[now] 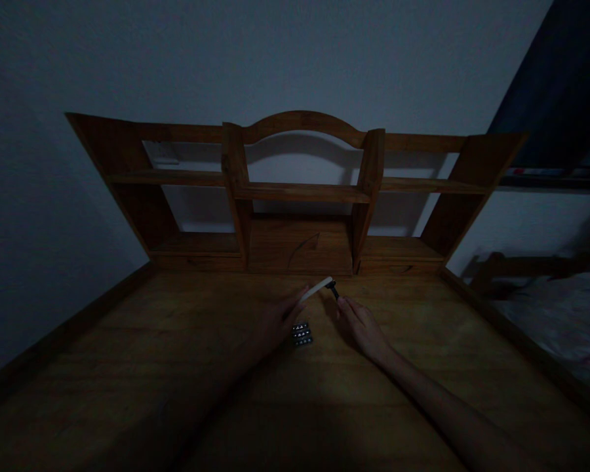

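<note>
My left hand [281, 316] is closed around the lower end of a thin, pale flat bar [317, 288], tilted up to the right. My right hand [358, 320] grips a small black razor-shaped tool [335, 293] by its handle. Its short head is at the upper end of the pale bar, seemingly touching it. Below and between my hands, a small stack of dark strips with shiny silver spots [301, 334] lies on the wooden desk [324, 400]. The dim light hides finer detail, and my left fingers are partly in shadow.
A wooden hutch [302, 192] with open compartments and low drawers stands along the back of the desk, against a pale wall. A thin dark cord [302, 246] shows in its middle compartment. Raised edges line the desk's sides. Crumpled pale fabric [560, 321] lies beyond the right edge.
</note>
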{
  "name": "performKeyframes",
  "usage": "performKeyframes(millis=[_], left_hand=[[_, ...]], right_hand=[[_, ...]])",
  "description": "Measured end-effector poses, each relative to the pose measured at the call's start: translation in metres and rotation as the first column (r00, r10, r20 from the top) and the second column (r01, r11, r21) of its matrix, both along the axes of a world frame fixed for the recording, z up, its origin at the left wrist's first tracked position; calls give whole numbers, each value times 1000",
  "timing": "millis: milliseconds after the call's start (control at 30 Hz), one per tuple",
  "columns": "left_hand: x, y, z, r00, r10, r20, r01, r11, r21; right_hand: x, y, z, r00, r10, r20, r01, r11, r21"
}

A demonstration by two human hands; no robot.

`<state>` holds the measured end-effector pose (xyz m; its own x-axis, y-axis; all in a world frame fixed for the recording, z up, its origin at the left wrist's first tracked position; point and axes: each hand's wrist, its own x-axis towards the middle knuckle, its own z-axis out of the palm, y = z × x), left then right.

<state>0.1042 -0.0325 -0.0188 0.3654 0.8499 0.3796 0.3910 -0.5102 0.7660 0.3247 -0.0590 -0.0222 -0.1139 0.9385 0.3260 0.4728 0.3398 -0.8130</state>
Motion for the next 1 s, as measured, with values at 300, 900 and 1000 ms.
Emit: performKeyframes(millis=[300,900,1000], left_hand=[[0,0,-1,1000,24,21,-24,1000,-1],[0,-3,4,1000,-10,23,10,1000,4],[3,-5,4,999,-52,7,52,999,16]], right_hand=[[-1,1,-4,999,-44,-9,44,999,0],[1,5,-3,994,-105,-37,105,994,-10],[-3,3,-3,994,-63,-93,61,998,-26]])
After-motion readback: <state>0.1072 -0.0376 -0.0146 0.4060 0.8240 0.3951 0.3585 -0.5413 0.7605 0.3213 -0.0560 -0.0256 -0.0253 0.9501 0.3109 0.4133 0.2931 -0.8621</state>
